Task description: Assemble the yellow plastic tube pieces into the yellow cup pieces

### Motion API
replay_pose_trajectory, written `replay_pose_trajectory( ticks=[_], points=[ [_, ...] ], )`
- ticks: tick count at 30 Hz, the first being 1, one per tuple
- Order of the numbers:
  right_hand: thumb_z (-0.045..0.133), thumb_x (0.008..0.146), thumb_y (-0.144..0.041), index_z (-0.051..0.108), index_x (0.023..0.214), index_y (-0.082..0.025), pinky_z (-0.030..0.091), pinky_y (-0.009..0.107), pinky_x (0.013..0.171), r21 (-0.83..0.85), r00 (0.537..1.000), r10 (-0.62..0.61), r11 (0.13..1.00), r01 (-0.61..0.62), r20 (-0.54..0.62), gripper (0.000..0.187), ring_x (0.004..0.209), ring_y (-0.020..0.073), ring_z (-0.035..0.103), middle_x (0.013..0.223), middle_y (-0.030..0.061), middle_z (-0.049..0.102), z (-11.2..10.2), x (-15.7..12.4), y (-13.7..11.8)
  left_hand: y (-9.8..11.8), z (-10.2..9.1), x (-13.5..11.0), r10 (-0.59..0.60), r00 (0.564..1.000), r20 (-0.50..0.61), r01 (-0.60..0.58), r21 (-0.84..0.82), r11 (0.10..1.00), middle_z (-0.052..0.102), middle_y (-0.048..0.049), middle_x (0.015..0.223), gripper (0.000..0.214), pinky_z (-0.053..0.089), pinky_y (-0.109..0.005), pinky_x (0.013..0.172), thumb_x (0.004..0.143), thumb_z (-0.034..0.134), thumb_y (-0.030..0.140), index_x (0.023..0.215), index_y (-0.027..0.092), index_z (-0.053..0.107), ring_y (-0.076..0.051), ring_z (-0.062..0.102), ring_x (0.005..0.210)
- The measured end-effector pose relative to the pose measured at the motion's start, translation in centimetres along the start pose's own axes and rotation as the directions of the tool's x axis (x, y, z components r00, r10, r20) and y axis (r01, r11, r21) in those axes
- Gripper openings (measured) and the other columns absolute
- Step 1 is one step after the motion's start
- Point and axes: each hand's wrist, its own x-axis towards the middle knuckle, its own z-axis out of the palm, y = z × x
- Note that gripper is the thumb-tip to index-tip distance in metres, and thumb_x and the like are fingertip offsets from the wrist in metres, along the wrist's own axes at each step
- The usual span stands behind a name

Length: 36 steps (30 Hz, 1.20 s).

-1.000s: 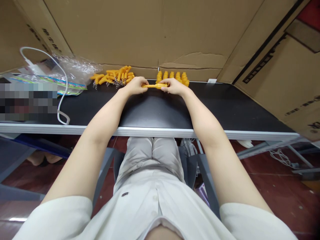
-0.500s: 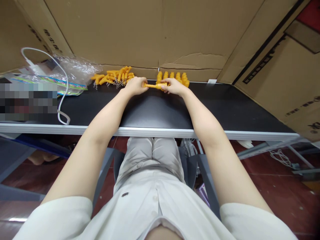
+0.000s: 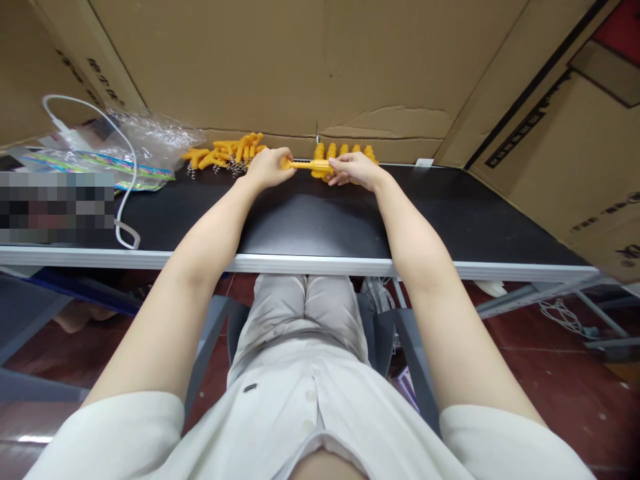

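Observation:
Over the far part of the black tabletop, both my hands hold the ends of one yellow plastic piece with a ribbed shaft (image 3: 302, 165). My left hand (image 3: 271, 167) is closed in a pinch on its rounded left end. At the wider right end, my right hand (image 3: 354, 169) grips it with thumb and fingers. Behind my right hand stands a row of yellow ribbed pieces (image 3: 345, 149), partly hidden. To the left of my left hand lies a pile of yellow branched handles (image 3: 220, 155) with thin metal spirals (image 3: 234, 167) sticking out.
Cardboard panels (image 3: 225, 67) wall the back and sides. On the left lie clear plastic bags (image 3: 145, 137) and a white cable (image 3: 134, 173). A metal edge (image 3: 310, 264) runs along the table's front. A small white tab (image 3: 424, 163) sits at the back right.
The held piece has risen slightly and tilts less. More of its rounded left end shows in my left hand. My right hand has shifted a little to the right and its fingers have changed position.

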Motion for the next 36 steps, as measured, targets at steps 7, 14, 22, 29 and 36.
replay_pose_trajectory(
  ticks=[7,14,22,29,36],
  points=[
    [0.046,0.118,-0.072,0.069,0.101,-0.012,0.063,0.041,0.099,0.048,0.987,0.162,0.985,-0.163,0.022,0.066,0.086,0.0208,0.082,0.086,0.0152,0.082,1.2,0.4,-0.1,0.3,-0.3,-0.2,-0.014,1.000,-0.005,0.014,0.016,1.000,0.079,-0.0144,0.122,0.042,0.052,-0.048,0.114,0.100,0.065,0.037,0.135,0.018,0.077,-0.039,0.070,0.127],
    [0.050,0.116,-0.073,0.065,0.106,-0.014,0.060,0.038,0.096,0.101,0.982,0.190,0.977,-0.188,-0.009,0.062,0.082,0.0174,0.078,0.071,0.0069,0.075,1.4,0.1,-0.9,-0.5,0.3,0.3,-0.009,1.000,0.007,0.009,-0.008,1.000,0.078,-0.0132,0.118,0.039,0.052,-0.048,0.113,0.096,0.069,0.036,0.130,0.020,0.078,-0.039,0.069,0.125],
    [0.065,0.117,-0.031,0.054,0.101,-0.021,0.052,0.018,0.054,0.297,0.985,0.135,0.941,-0.161,0.108,0.021,0.058,0.0125,0.071,0.073,0.0038,0.077,0.9,-0.3,-1.0,-0.3,0.3,0.2,-0.021,0.999,-0.031,0.022,0.007,1.000,0.079,-0.0130,0.118,0.039,0.053,-0.047,0.111,0.096,0.068,0.036,0.130,0.019,0.079,-0.038,0.070,0.123],
    [0.043,0.116,-0.075,0.066,0.104,-0.014,0.051,0.021,0.056,0.221,0.983,0.180,0.958,-0.183,0.035,0.066,0.050,0.0132,0.063,0.057,0.0034,0.067,0.8,0.9,0.2,0.4,0.4,0.0,0.014,0.998,-0.060,-0.015,-0.008,1.000,0.079,-0.0105,0.110,0.036,0.053,-0.046,0.108,0.096,0.070,0.034,0.127,0.021,0.080,-0.037,0.072,0.118],
    [0.039,0.117,-0.075,0.067,0.111,-0.013,0.056,0.022,0.063,0.232,0.978,0.193,0.950,-0.208,0.083,0.069,0.062,0.0148,0.073,0.071,0.0074,0.075,0.2,0.9,0.2,0.5,0.3,0.2,-0.021,0.999,-0.044,0.020,-0.026,0.999,0.078,-0.0108,0.116,0.037,0.052,-0.043,0.107,0.094,0.072,0.032,0.129,0.021,0.079,-0.036,0.070,0.119]
  ],
)
